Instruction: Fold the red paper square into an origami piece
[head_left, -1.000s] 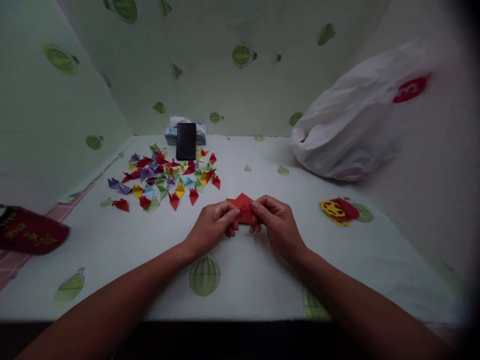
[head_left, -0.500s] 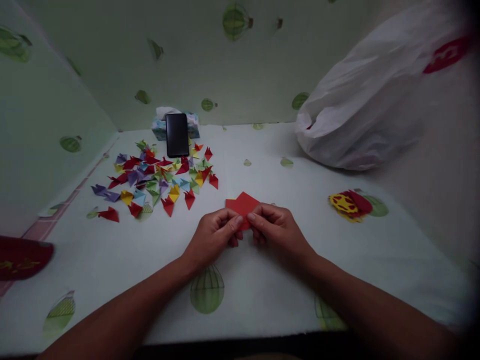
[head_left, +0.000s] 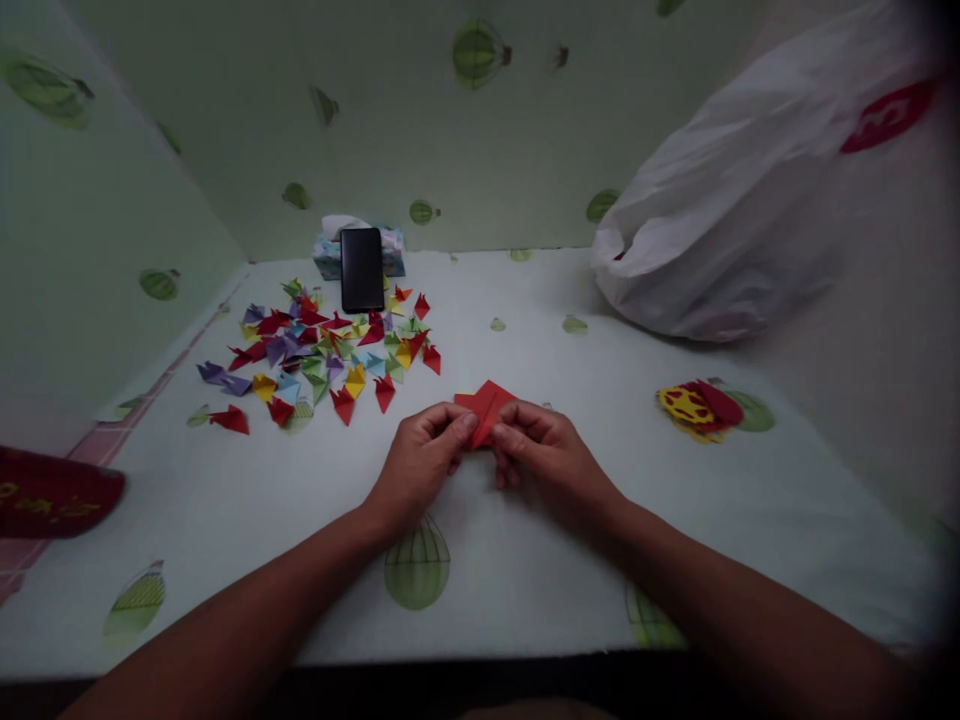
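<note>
A small red sheet of folding paper (head_left: pixel 487 400), partly folded with its point facing away from me, is held between both hands above the table. My left hand (head_left: pixel 431 448) pinches its left edge between thumb and fingers. On the right edge, my right hand (head_left: pixel 544 445) has thumb and curled fingers closed on the paper. A diagonal fold line runs across the middle, and a sliver of yellow-orange shows at the left corner. The lower part is hidden behind the fingers. Left of the hands lies a spread pile of colourful folded paper pieces (head_left: pixel 354 380).
A black phone (head_left: pixel 362 270) leans on a tissue box (head_left: pixel 328 256) behind the pile. At the back right bulges a white plastic bag (head_left: pixel 720 220). Yellow and red cut-out pieces (head_left: pixel 690 405) lie to the right. A dark red object (head_left: pixel 60 495) is at the left edge.
The red paper now shows a diagonal fold line across its middle, and both thumbs have shifted slightly on it. The whole view has tilted a little; the pile appears unchanged.
</note>
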